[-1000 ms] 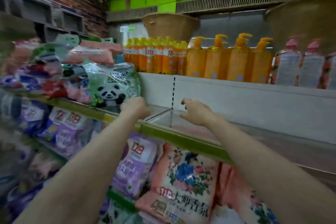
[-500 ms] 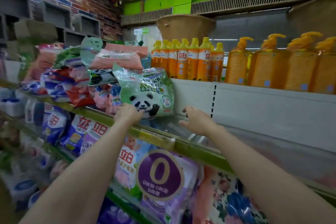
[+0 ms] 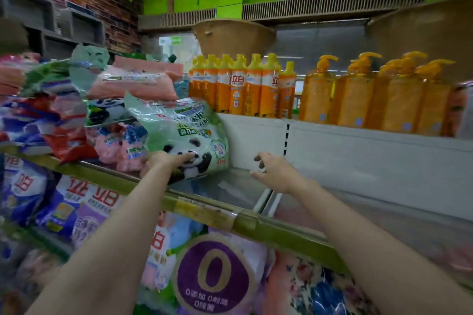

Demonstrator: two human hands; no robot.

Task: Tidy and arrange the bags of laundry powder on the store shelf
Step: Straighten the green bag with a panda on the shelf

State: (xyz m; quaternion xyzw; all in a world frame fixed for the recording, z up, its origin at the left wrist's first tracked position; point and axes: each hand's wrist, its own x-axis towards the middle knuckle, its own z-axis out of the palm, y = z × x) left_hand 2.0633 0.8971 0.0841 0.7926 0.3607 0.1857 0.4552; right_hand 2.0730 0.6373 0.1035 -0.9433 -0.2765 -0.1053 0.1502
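A green laundry powder bag with a panda print (image 3: 184, 133) leans at the right end of a messy pile of pink, red and blue bags (image 3: 64, 123) on the shelf (image 3: 204, 208). My left hand (image 3: 166, 161) grips the panda bag at its lower front edge. To the right of the bag, my right hand (image 3: 273, 174) hovers over the bare shelf board with fingers loosely curled, holding nothing.
Orange detergent bottles (image 3: 243, 87) and orange pump bottles (image 3: 371, 94) line the shelf above and behind. Purple, blue and floral bags (image 3: 212, 276) fill the shelf below. A white back panel (image 3: 358, 156) closes the shelf behind the hands.
The view has swung left and closer to the shelf. My left hand has moved forward onto the panda bag's lower edge. My right hand stays over the shelf board.
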